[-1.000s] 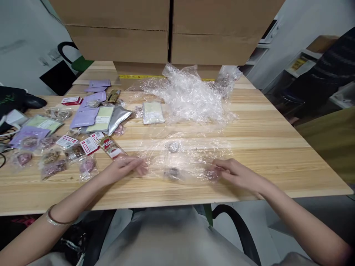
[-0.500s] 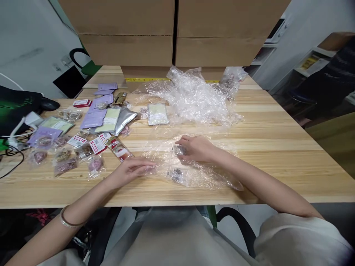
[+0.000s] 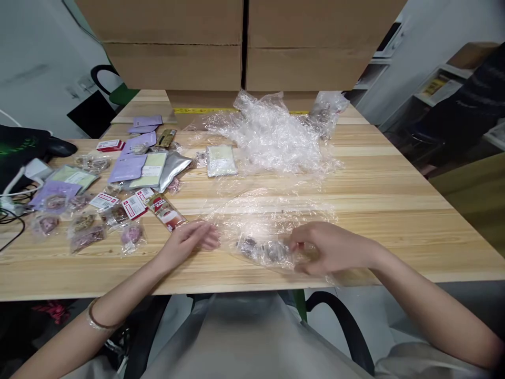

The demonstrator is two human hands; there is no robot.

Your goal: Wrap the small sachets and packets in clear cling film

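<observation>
A clear plastic sheet or bag (image 3: 268,202) lies crumpled on the wooden table in front of me. On its near part sit two small clear packets with dark contents, a left packet (image 3: 248,246) and a right packet (image 3: 277,251), side by side. My right hand (image 3: 329,245) is just right of them, slightly blurred, its curved fingers and thumb apart over the plastic. Nothing distinct shows between them. My left hand (image 3: 193,236) rests at the plastic's left edge, open, fingers stretched out. Close to its fingers lies a brown-and-red coffee sachet (image 3: 168,211).
Left of my hands lie purple pouches (image 3: 127,167), a silver pouch (image 3: 175,168), red-and-white packs (image 3: 136,204) and several small clear packets (image 3: 132,234). A pale green packet (image 3: 221,160) sits beside a heap of clear wrap (image 3: 272,137). Cardboard boxes (image 3: 177,63) stand behind.
My right hand has moved right and nearer to me. The packet under it now lies beside the other one. My left hand has barely moved.
</observation>
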